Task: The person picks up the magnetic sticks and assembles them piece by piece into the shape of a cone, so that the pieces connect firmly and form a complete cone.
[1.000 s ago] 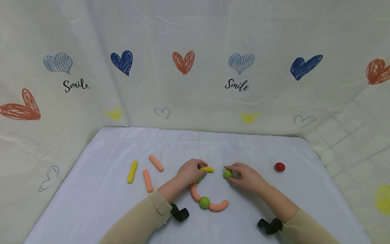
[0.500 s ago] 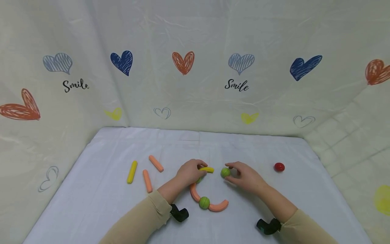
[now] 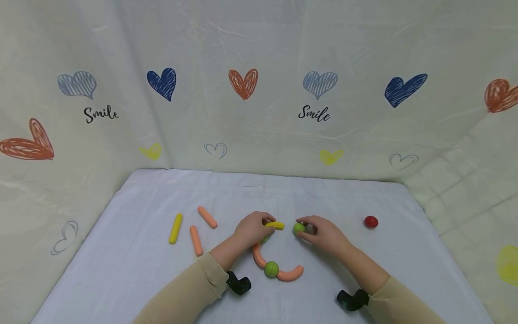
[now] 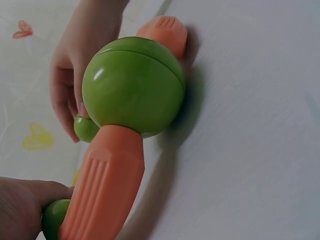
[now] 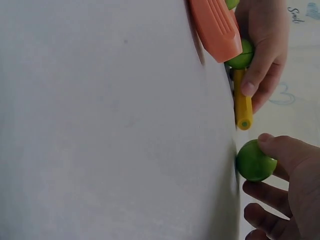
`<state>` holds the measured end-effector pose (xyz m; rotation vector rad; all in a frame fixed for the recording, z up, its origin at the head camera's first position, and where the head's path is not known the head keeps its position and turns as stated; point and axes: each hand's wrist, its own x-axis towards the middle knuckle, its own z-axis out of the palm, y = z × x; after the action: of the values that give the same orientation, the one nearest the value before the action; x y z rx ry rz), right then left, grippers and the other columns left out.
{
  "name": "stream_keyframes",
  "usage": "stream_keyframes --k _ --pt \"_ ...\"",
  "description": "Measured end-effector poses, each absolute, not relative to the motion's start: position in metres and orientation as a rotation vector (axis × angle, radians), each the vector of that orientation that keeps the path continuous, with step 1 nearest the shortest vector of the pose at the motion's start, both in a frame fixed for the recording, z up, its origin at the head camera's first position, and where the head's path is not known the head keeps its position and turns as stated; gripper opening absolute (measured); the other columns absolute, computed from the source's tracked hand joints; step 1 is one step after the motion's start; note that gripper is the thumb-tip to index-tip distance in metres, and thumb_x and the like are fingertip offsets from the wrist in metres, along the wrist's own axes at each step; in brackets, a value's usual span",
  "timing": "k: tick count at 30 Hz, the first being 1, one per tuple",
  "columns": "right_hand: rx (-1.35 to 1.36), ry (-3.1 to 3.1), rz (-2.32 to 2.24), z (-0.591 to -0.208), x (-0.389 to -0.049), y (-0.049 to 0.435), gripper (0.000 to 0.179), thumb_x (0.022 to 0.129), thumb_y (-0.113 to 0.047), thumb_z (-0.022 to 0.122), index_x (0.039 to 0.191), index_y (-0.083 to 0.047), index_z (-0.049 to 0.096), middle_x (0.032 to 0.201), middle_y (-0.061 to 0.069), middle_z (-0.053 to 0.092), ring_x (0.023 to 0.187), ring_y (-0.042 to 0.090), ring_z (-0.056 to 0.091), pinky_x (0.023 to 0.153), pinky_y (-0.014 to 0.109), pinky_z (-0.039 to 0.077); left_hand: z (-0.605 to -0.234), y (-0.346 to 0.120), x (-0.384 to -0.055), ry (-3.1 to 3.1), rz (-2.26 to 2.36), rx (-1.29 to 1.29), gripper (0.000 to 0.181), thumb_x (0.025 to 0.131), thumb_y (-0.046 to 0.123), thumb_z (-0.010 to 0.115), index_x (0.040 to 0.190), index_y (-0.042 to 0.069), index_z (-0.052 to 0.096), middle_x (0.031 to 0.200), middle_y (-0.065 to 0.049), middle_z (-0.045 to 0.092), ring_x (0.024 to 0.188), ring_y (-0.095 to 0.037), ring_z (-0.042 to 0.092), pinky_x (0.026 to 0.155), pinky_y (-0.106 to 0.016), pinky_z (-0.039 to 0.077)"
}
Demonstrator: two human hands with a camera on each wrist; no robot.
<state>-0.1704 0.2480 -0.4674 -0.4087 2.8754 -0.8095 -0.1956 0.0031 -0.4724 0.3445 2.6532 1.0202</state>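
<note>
My left hand [image 3: 252, 228] grips a short yellow curved stick [image 3: 276, 225], with the thumb along it in the right wrist view. That stick meets a green ball [image 5: 241, 56], partly hidden by the hand in the head view. From there a chain curves toward me: an orange curved stick [image 3: 258, 255], another green ball [image 3: 271, 269] and a second orange curved stick [image 3: 290, 273]. To the right, my right hand [image 3: 323, 234] pinches a loose green ball [image 5: 256, 161] between thumb and fingers. A small gap separates this ball from the yellow stick's free end.
Left of the chain lie a straight yellow stick [image 3: 176, 228] and two straight orange sticks, one nearer [image 3: 196, 240] and one farther [image 3: 207, 217]. A red ball [image 3: 371, 222] sits at the right of the white-covered table [image 3: 121, 270]. A heart-printed curtain [image 3: 275, 157] stands behind.
My right hand has moved slightly left, bringing the green ball closer to the yellow stick's end. The left hand and the chain have stayed in place.
</note>
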Motion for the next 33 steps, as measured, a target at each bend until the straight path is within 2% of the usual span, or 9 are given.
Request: stream_keyframes --k 15,33 --pt "-0.352 2.861 -0.826 -0.465 -0.170 0.236 0.043 0.088 -0.026 0.077 0.128 -0.016 0.067 0.109 -0.005 0.065 0.077 0.014 0.050 0.066 0.032 0.044 -0.477 0.002 -0.197 2.676 1.024 0.339 0.023 0.092 0.029 0.070 0.115 0.025 0.073 0.101 0.004 0.064 0.090 -0.013 0.059 0.080 -0.035 0.049" --pt "-0.439 2.866 -0.864 -0.465 -0.171 0.222 0.039 0.088 -0.023 0.076 0.126 -0.015 0.069 0.105 -0.006 0.066 0.069 0.011 0.047 0.061 0.029 0.041 -0.473 0.000 -0.195 2.658 1.086 0.351 0.023 0.092 0.029 0.070 0.115 0.023 0.073 0.105 0.001 0.065 0.096 -0.016 0.059 0.085 -0.038 0.049"
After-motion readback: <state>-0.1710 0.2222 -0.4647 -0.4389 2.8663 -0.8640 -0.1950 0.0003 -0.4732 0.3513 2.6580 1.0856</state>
